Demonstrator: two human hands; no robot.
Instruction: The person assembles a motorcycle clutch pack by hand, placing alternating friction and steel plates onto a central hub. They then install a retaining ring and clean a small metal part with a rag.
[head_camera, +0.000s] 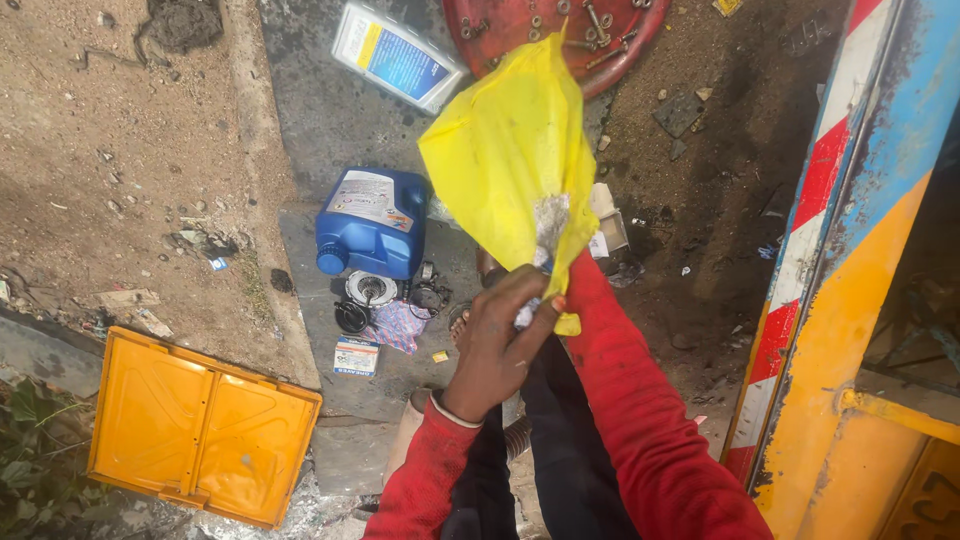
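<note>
The left hand (500, 345) is raised in front of the body, its fingers curled and pinched shut on the lower edge of a yellow plastic sheet (505, 150). The sheet fans upward and away from the hand, wide at the far end and gathered to a crumpled point where it is held; a grey, grimy patch shows just above the fingers. The right arm, in a red sleeve (625, 400), runs up beside the left hand and ends behind the sheet. The right hand itself is hidden by the yellow plastic, so I cannot tell whether it is open or closed.

Beyond the left hand, on the concrete floor (320, 120), a blue jerrycan (372, 222) lies on its side. Just nearer than the can sit a round metal part (371, 289), a dark ring (351, 317) and a small patterned cloth (400, 325), with a small box (356, 356) close to them. Farther out, past the top of the sheet, lies a white flat container (396, 55) with a blue and yellow label, and a red round tray (620, 45) holding bolts, partly covered by the sheet. Left of the hand and lower down lies an orange plastic panel (200, 430). To the right stands a painted vehicle body (860, 300) in red, white, blue and yellow.
</note>
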